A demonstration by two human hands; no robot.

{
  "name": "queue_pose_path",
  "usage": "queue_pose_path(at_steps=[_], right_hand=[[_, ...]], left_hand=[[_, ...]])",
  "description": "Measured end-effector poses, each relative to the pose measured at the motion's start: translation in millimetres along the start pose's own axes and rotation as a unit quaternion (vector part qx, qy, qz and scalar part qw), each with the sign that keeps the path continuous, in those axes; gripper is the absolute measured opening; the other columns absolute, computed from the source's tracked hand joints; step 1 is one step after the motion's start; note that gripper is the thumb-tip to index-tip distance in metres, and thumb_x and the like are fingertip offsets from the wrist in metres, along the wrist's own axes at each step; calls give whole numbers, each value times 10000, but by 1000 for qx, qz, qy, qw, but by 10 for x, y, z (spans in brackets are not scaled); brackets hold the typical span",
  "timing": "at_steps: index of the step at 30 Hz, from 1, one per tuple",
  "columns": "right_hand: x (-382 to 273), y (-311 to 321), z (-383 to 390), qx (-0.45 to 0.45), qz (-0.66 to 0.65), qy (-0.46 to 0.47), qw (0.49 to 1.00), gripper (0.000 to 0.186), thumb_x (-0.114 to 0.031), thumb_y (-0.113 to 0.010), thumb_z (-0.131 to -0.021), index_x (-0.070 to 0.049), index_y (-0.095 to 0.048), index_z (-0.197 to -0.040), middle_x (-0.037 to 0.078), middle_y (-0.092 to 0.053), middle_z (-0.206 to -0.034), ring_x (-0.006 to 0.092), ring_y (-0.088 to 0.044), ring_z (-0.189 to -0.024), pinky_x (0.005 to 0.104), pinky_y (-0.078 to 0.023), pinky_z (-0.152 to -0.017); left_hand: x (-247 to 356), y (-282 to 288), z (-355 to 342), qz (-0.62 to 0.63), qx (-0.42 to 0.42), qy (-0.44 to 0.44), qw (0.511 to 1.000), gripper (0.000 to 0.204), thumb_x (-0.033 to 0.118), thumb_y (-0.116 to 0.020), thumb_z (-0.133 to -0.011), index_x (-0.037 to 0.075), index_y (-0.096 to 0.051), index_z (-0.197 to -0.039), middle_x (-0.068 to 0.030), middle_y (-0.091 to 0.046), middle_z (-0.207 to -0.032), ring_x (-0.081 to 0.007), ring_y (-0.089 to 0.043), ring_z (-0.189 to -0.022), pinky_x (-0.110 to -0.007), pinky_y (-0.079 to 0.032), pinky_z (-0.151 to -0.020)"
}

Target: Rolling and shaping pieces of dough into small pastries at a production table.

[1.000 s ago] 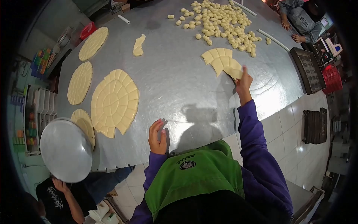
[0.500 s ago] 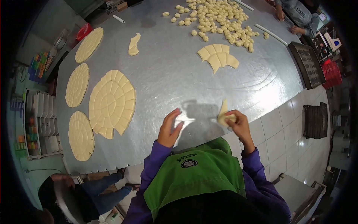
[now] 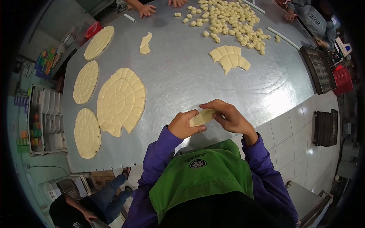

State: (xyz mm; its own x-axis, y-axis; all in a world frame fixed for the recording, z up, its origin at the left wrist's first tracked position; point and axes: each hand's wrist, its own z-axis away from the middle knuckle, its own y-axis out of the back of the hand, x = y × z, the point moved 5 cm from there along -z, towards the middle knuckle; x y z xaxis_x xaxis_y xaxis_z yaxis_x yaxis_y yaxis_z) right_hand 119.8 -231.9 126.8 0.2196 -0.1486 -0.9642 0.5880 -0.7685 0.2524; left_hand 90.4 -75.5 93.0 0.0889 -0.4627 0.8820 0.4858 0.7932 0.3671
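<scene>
Close to the table's front edge, a flat piece of pale dough [image 3: 201, 118] is held up between my two hands. My left hand [image 3: 184, 124] pinches its left end, thumb below and fingers curled. The fingers of my right hand [image 3: 230, 117] close over its right end, hiding part of it. To the left lies a large dough round [image 3: 121, 99] scored into wedges and rings, with a notch in its near edge. A fan-shaped section of cut dough [image 3: 230, 57] rests farther off, right of centre. A narrow dough strip [image 3: 145, 42] lies at the far left.
Scored dough rounds [image 3: 87, 133] line the left edge of the metal table [image 3: 171, 85]. Many dough balls [image 3: 234, 23] cover its far side, near a white rod [image 3: 283, 38] and a dark tray [image 3: 318, 70]. Co-workers' hands [image 3: 146, 10] rest at the far edge; a person [image 3: 85, 207] is lower left.
My right hand has brought the dough piece up and left to my left hand, which now grips it too. A co-worker's hands have appeared at the table's far edge.
</scene>
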Motion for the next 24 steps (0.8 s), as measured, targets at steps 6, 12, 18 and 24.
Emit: queue_pose_path(at_steps=[6,12,18,24], right_hand=[[-13,-266,49,24,234,70,969,407,-57,-695,-718,-37,-587,-1110,121,-569,-969,280,-554,-875,349,-482,-754],[-56,-280,90,1,288,78,954,245,-154,-688,-749,1,-612,-923,89,-532,-750,253,-522,-746,350,-468,-663],[-94,-310,60,-11,289,96,953,222,-201,-646,-799,11,-582,-814,117,-528,-751,270,-525,-743,360,-469,-649],[-152,-325,65,-9,183,124,975,193,-163,-651,-806,12,-570,-793,99,-515,-690,231,-512,-649,344,-423,-563]], left_hand=[[-54,-79,6,49,17,-26,998,259,225,-608,-858,6,-566,-990,-147,-646,-807,-266,-634,-698,-336,-486,-616],[-91,-102,38,-18,85,-110,990,172,172,-536,-893,3,-546,-925,-115,-605,-759,-209,-591,-691,-307,-459,-646],[-249,-264,32,287,32,-58,956,280,256,-440,-965,31,-523,-820,26,-494,-678,-85,-460,-636,-232,-397,-601],[-203,-283,54,411,-2,1,912,270,261,-484,-924,89,-497,-716,76,-404,-622,-33,-341,-567,-200,-299,-525]])
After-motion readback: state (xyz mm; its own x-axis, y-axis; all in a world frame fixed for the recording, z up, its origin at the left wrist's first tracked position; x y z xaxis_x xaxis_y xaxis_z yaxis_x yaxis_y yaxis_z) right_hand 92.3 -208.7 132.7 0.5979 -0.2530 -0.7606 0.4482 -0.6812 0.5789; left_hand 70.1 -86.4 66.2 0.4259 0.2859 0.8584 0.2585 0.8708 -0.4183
